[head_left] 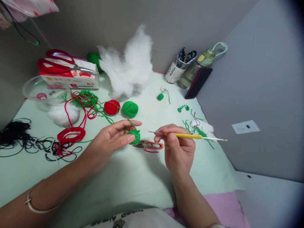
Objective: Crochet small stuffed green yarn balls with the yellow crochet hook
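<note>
My left hand pinches a small round green crochet piece between thumb and fingers, a green strand running up from it. My right hand grips a yellow-handled crochet hook, its metal tip pointing left toward the piece and stopping a little short of it. Orange thread snips lie on the pale green cloth just under both hands. A green yarn ball and a red yarn ball sit beyond my left hand.
White stuffing is piled at the back. Red scissors rest on a box at far left, beside a clear bowl and white yarn. Black cord and red yarn lie left. A jar of tools, bottle and phone stand back right.
</note>
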Demonstrator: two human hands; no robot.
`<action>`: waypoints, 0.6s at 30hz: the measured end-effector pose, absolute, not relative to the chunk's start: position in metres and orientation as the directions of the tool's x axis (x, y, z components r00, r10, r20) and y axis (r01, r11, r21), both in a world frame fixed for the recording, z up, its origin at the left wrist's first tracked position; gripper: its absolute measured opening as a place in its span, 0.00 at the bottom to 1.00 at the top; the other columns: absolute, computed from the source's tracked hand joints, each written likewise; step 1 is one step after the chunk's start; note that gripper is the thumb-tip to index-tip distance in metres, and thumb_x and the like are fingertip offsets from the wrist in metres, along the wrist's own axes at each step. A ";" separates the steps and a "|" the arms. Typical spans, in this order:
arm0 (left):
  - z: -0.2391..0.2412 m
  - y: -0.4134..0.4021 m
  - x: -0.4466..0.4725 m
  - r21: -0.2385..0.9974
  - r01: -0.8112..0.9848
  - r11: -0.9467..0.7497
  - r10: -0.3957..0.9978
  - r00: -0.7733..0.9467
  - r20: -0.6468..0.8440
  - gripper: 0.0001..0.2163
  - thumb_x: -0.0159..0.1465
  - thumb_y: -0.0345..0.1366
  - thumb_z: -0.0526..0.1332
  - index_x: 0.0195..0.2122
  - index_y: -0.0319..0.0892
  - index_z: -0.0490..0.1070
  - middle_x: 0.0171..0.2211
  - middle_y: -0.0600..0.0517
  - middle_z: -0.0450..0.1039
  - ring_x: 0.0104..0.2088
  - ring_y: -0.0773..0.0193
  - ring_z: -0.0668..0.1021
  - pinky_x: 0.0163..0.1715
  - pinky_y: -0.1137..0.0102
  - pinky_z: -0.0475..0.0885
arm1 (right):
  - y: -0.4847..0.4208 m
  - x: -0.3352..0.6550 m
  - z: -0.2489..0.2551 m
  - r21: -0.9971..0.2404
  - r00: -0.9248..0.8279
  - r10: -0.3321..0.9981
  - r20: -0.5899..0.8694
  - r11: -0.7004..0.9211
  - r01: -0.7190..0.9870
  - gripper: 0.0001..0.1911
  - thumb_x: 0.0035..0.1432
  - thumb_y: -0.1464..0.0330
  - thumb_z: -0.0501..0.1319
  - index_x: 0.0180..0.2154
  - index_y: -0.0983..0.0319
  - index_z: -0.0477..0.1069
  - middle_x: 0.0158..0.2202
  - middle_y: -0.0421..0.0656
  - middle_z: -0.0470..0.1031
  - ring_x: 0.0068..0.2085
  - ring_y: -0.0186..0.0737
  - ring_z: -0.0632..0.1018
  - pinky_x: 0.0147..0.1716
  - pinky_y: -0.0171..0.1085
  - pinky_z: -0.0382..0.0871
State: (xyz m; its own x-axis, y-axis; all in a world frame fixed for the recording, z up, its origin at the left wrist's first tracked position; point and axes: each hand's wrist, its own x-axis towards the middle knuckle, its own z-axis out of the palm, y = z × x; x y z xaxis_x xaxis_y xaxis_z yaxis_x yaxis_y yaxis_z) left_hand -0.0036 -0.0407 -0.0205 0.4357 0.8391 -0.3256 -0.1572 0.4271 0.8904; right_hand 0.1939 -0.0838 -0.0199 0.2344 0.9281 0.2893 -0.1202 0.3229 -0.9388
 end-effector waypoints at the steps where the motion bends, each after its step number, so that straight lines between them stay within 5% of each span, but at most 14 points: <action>1: -0.022 -0.042 -0.003 0.891 -0.160 0.424 0.838 0.444 -0.319 0.15 0.60 0.41 0.72 0.49 0.51 0.80 0.40 0.53 0.74 0.38 0.64 0.71 0.37 0.73 0.67 | -0.085 0.192 -0.021 -0.940 0.220 0.929 0.297 0.325 -0.102 0.06 0.66 0.66 0.64 0.39 0.57 0.80 0.35 0.42 0.80 0.31 0.36 0.80 0.29 0.37 0.79; 18: -0.021 -0.045 -0.002 0.901 -0.141 0.410 0.822 0.485 -0.299 0.10 0.62 0.42 0.70 0.44 0.49 0.78 0.35 0.53 0.74 0.35 0.63 0.72 0.35 0.71 0.67 | -0.086 0.189 -0.023 -0.933 0.180 0.921 0.346 0.358 -0.039 0.06 0.66 0.68 0.63 0.40 0.57 0.80 0.36 0.42 0.80 0.31 0.36 0.81 0.31 0.38 0.81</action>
